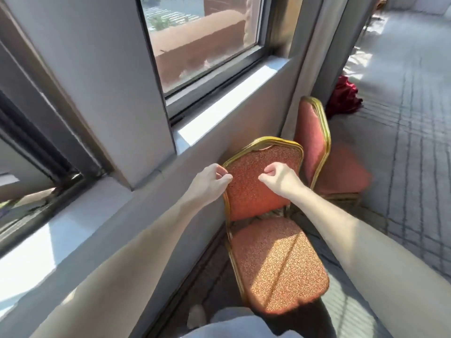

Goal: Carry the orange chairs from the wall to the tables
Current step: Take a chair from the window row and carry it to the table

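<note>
A grey wall (pixel 97 69) with a window (pixel 202 40) runs along the left of the carpet (pixel 402 142). The left hand (pixel 212 179) is curled at the gold left edge of the near orange chair (pixel 253 191), but whether it grips the frame cannot be told. The right hand (pixel 280 178) is curled and empty before the backrest. A second orange chair (pixel 311 137) stands just behind, against the wall. A red cloth (pixel 344 97) lies farther along.

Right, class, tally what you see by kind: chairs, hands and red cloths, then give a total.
Chairs: 2 (near chair, far chair)
Hands: 2 (left hand, right hand)
Red cloth: 1
Total: 5
</note>
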The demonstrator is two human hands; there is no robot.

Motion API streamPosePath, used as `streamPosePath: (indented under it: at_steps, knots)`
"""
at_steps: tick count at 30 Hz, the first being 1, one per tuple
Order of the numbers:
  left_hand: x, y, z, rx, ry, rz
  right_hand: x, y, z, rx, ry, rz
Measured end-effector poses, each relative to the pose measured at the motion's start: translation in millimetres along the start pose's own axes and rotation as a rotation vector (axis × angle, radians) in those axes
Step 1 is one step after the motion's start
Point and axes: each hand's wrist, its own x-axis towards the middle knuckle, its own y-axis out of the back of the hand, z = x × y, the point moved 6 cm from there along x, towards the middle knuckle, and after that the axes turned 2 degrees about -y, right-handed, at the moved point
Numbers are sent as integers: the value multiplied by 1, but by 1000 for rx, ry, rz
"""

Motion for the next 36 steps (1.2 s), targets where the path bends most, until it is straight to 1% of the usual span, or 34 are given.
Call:
streamPosePath:
  at_steps: [5, 9, 12, 14, 16, 18, 20, 24, 26, 28, 29, 31, 33, 36]
  knots:
    - [64, -16, -8, 2, 29, -80, 40, -4, -15, 170, -108, 48]
    - [104, -35, -18, 82, 56, -167, 84, -10, -18, 327, -195, 92]
    - [128, -45, -26, 57, 83, -213, 119, -20, -13, 433, -297, 98]
    - [145, -48, -28, 4, 115, -212, 143, -27, -10, 563, -392, 108]
    - [167, -50, -28, -64, 163, -171, 167, -36, -3, 742, -491, 114]
    - [181, -48, -25, -102, 193, -107, 186, -45, 4, 902, -545, 114]
    - [198, -50, -18, -84, 171, -97, 204, -50, 11, 1035, -575, 117]
    - [224, -70, -13, -12, 172, -196, 227, -51, 17, 1267, -646, 124]
    - [233, -83, -18, 37, 199, -253, 237, -56, 22, 1424, -672, 113]
    - [240, -91, -27, 37, 266, -296, 239, -61, 22, 1521, -677, 69]
    - [244, -99, -33, 25, 321, -317, 243, -65, 26, 1549, -687, 41]
    - [245, -106, -41, 34, 363, -358, 241, -69, 30, 1567, -703, 15]
    - [246, -111, -44, 74, 359, -365, 240, -69, 35, 1553, -728, 14]
    - [239, -117, -40, 75, 333, -323, 233, -66, 48, 1466, -737, 29]
